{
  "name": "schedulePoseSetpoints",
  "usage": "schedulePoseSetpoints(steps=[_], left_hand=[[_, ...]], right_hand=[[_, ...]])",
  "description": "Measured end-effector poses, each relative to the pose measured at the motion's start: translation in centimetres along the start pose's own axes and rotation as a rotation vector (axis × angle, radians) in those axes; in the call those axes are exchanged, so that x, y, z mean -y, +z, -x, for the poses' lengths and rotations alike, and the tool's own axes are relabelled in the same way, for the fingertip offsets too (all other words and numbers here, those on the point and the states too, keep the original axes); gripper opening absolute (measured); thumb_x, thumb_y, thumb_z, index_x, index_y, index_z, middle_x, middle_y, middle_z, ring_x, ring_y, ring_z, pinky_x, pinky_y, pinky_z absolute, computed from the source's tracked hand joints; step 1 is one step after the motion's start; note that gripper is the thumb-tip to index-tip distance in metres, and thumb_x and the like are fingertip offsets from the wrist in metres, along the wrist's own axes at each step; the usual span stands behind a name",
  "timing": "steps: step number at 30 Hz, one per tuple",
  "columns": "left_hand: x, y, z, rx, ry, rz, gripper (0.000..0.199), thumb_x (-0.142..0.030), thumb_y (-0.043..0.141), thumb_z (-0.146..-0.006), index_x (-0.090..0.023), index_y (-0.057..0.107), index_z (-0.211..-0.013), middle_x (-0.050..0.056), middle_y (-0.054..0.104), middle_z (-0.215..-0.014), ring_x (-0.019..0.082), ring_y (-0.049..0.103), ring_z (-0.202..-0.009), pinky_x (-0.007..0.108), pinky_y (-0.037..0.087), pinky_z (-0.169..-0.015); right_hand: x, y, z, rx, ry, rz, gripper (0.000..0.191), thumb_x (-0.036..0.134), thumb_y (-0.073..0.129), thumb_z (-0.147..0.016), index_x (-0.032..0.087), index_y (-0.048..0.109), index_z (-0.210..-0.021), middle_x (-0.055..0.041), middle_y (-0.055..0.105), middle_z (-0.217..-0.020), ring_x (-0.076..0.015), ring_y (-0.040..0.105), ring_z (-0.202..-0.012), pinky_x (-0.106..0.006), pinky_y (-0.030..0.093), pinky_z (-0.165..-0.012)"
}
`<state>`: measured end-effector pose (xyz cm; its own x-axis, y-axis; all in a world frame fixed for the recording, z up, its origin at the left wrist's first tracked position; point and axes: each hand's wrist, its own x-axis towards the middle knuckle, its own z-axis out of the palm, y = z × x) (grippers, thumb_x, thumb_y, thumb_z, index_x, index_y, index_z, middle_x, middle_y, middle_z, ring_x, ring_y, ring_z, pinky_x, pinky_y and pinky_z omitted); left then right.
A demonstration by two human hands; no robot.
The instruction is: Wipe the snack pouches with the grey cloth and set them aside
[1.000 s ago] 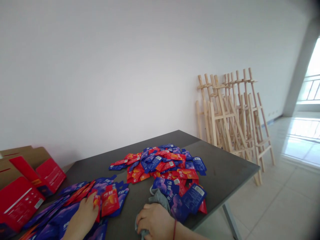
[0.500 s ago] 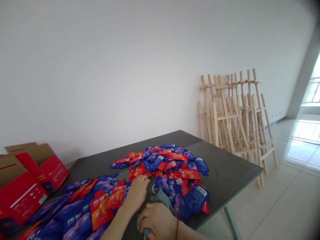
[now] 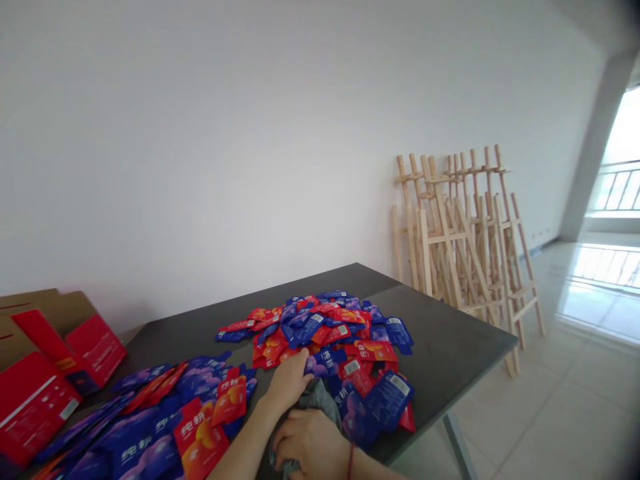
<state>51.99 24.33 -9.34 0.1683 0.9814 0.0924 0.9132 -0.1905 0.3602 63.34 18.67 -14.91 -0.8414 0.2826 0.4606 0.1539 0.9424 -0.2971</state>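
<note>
A blue packet (image 3: pixel 325 362) with white lettering and a purple fruit picture is at the fingertips of my left hand (image 3: pixel 289 379), which is closed on its left edge. Under and beside that packet lies a crumpled grey cloth (image 3: pixel 319 398). My right hand (image 3: pixel 315 441), with a red cord at the wrist, is closed around the cloth on the dark tabletop. To the right, more blue packets (image 3: pixel 389 400) and red packets lie overlapping. Behind the hands is a heap of mixed red and blue packets (image 3: pixel 313 323).
Rows of blue and red packets (image 3: pixel 200 437) cover the table's left part. Red cardboard boxes (image 3: pixel 37 407) with raised flaps stand at the far left. The dark table (image 3: pixel 445 340) ends at a corner on the right. Wooden easels (image 3: pixel 460 247) lean on the wall beyond.
My left hand has moved right and reached the blue packet, which has shifted slightly up and left. My right hand stays on the cloth. The view has turned slightly.
</note>
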Motion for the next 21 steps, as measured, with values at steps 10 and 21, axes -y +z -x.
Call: schedulePoseSetpoints(steps=[10,21], left_hand=[[4.1,0.6,6.7,-0.160,-0.332,0.797,0.028,-0.034,0.049,-0.082,-0.022,0.050,-0.106,0.007,0.067,-0.108,0.021,0.067,-0.098,0.034,0.056,-0.073],[4.3,1.8,8.9,-0.131,-0.385,1.372,0.044,-0.024,0.074,-0.056,-0.024,0.058,-0.097,0.000,0.066,-0.093,0.021,0.067,-0.091,0.036,0.056,-0.079]], right_hand=[[-0.4,-3.2,-0.4,-0.418,0.479,-0.229,0.047,0.001,0.044,-0.063,0.022,0.064,-0.101,-0.0055,0.062,-0.114,-0.0200,0.055,-0.109,-0.038,0.039,-0.101],[-1.6,-2.8,-2.6,-0.024,0.338,0.121,0.041,0.011,0.055,-0.077,0.021,0.061,-0.116,-0.0052,0.054,-0.125,-0.0229,0.047,-0.110,-0.035,0.042,-0.097]])
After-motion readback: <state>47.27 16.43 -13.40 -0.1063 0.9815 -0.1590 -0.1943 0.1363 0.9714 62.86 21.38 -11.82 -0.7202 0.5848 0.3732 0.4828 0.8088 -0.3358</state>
